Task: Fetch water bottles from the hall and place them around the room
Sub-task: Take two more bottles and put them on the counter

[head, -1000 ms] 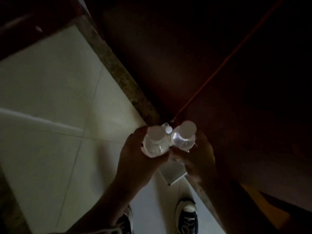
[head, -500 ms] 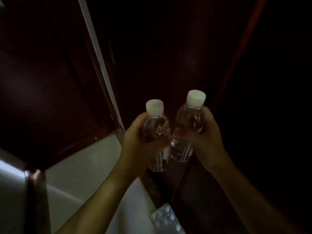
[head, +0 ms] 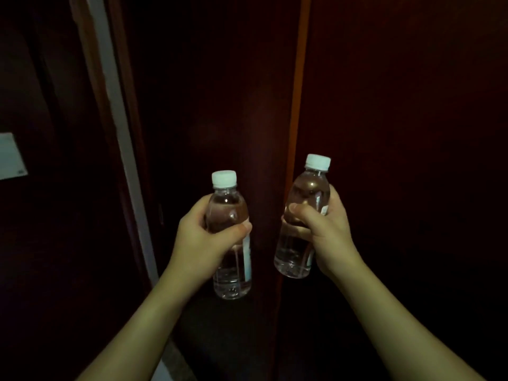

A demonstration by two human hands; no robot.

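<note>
From the head camera, the place is very dark. The left hand (head: 200,237) has its grip closed tight around the middle of the left bottle (head: 230,237). The right hand (head: 324,229) has its grip closed tight around the middle of the right bottle (head: 303,218). Both bottles are clear, full of water, and have white caps on top.

Each bottle stands nearly straight up, cap at the top and bottom end hanging below the hand. The right bottle leans a little, with its cap tipped to the right. It is held a bit higher than the left one. The two bottles are side by side but do not touch.

Right behind them is a dark wooden door (head: 214,105) with a door frame (head: 298,92) beside it. A pale strip (head: 115,105) runs down on the left.

I think the bottles are now fetched, and no spot to put them shows yet. Both hands are full, so neither one is free to push the door.
</note>
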